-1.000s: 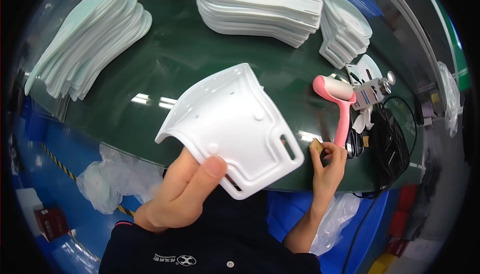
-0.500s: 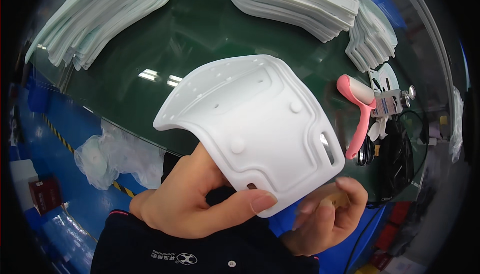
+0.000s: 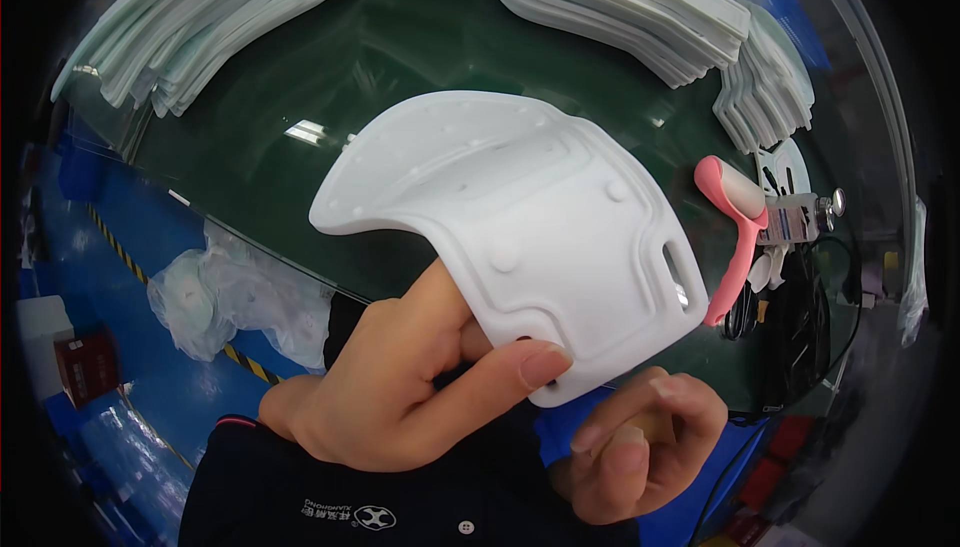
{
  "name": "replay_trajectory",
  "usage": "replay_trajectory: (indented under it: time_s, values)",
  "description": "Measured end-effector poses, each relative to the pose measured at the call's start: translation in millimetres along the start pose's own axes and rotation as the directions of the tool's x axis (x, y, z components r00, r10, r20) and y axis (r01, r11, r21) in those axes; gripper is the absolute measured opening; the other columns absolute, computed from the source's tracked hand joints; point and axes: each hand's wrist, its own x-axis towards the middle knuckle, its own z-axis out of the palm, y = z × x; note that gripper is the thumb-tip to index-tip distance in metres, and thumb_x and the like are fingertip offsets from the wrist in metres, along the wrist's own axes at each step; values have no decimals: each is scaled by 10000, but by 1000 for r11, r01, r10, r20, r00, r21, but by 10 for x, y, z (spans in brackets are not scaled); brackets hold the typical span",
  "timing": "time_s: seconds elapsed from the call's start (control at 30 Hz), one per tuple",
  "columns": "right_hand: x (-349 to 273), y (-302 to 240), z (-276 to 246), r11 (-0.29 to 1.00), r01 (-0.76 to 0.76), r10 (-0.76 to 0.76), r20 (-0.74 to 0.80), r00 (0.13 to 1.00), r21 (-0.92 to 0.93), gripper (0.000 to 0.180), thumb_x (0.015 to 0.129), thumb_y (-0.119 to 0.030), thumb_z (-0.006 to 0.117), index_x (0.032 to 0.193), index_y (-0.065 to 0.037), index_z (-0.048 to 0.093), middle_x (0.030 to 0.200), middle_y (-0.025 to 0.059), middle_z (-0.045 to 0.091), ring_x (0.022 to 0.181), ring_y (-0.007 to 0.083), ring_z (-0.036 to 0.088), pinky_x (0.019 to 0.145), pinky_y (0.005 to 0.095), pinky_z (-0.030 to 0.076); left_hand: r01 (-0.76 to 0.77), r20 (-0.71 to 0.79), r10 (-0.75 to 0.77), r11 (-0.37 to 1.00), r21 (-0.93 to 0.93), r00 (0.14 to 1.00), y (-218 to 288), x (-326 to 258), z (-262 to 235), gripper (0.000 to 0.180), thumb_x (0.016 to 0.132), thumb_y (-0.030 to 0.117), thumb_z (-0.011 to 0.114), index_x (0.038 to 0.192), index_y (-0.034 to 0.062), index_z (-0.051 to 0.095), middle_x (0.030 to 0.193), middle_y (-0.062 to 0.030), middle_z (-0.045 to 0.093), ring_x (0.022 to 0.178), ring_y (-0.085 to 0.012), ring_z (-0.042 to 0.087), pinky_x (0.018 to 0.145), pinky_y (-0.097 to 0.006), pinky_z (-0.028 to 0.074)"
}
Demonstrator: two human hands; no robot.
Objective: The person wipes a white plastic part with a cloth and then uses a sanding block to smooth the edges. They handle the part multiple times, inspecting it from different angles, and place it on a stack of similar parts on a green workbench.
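A white moulded plastic panel (image 3: 570, 257) is tilted up over the near edge of the table, its curved, dotted flange toward the far left. Two round bumps and a raised outline mark its face, and a slot runs through its right edge. My left hand (image 3: 400, 377) grips the panel's near-left corner, thumb on top and the other fingers hidden beneath. Just off the panel's near edge is my right hand (image 3: 645, 447), its fingers curled in; whatever they may hold is hidden.
On the dark green table (image 3: 250, 197) stand stacks of white panels, one far left (image 3: 210, 22), one far right (image 3: 620, 12), and a smaller one (image 3: 765, 87) beside it. A pink-handled lint roller (image 3: 735, 237), a clear bottle (image 3: 800, 219) and a black bag (image 3: 797, 332) lie at right.
The panel has tipped and shifted slightly right and away in my left hand. My right hand has curled its fingers tighter and sits a little lower.
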Motion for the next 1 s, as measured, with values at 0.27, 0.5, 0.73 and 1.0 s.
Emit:
replay_trajectory:
  time_s: [0.27,0.5,0.73,1.0]
  values:
    - [-9,-66,98,983,-181,179,-113,977,-8,252,798,-126,433,956,45,337,658,126,521,341,69,385,336,151,310,3,-49,-4,1000,-19,999,-14,-1,13,397,791,55,494,1115,-87,315,675,-50,571,584,-17,488,507,-158,363]
    - [-35,28,82,986,26,-33,-42,999,-166,137,693,0,528,808,30,461,534,100,524,422,140,490,420,194,395,-35,-78,38,999,34,996,-17,-15,22,394,758,62,541,1079,-76,360,765,-100,596,637,-85,573,552,-181,418]
    - [37,4,168,987,-97,103,-47,994,128,327,633,49,610,898,46,418,604,195,544,510,196,558,468,251,457,-66,-56,72,993,99,996,33,-14,7,405,739,89,536,1050,-108,369,857,-144,554,752,-138,539,655,-221,404]
    - [97,17,194,998,-7,1,-107,994,-59,234,578,64,623,755,15,477,622,181,564,533,192,579,490,229,456,-147,-81,158,980,136,984,-27,11,27,357,721,59,586,1013,-77,433,697,-106,603,594,-141,604,521,-194,448]
